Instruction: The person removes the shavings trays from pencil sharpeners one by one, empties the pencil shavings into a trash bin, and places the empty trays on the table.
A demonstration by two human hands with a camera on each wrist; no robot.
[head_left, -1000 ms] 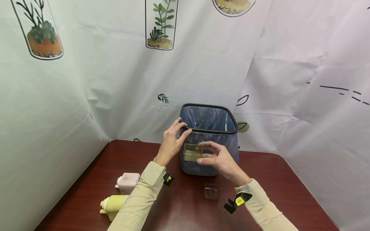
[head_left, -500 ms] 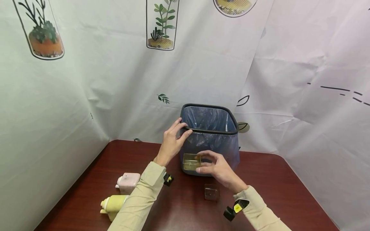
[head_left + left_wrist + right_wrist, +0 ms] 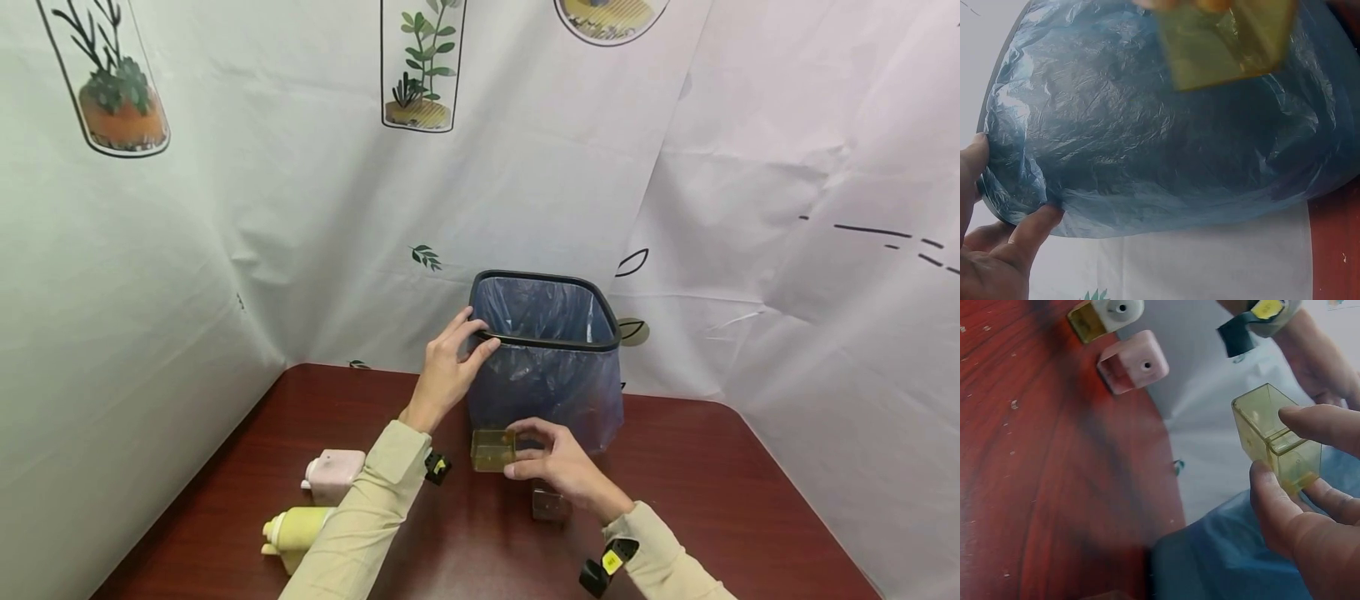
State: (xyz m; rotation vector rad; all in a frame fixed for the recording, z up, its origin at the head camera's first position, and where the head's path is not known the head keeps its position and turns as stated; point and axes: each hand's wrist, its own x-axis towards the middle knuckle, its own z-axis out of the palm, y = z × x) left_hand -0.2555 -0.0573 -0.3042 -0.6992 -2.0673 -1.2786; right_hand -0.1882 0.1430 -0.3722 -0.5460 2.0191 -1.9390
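Note:
A translucent yellow, open-topped plastic box (image 3: 492, 451) with a divider across it is in my right hand (image 3: 564, 463). The thumb and fingers grip its right end in the head view. It is in front of the bin's lower part, and the right wrist view shows the box (image 3: 1272, 434) held between thumb and fingers. My left hand (image 3: 444, 375) holds the black rim (image 3: 558, 342) of a trash bin lined with a blue plastic bag (image 3: 1116, 125). A small brownish clear box (image 3: 550, 505) sits on the table, partly behind my right hand.
A pink container (image 3: 335, 475) and a yellow container (image 3: 296, 530) lie left of my left forearm, the yellow one partly covered by the sleeve. The dark red table (image 3: 697, 483) ends at white printed sheets (image 3: 337, 217) behind and on both sides.
My right hand has come down and slightly toward me with the yellow box, from the bin's front face to just below it. My left hand stays on the rim.

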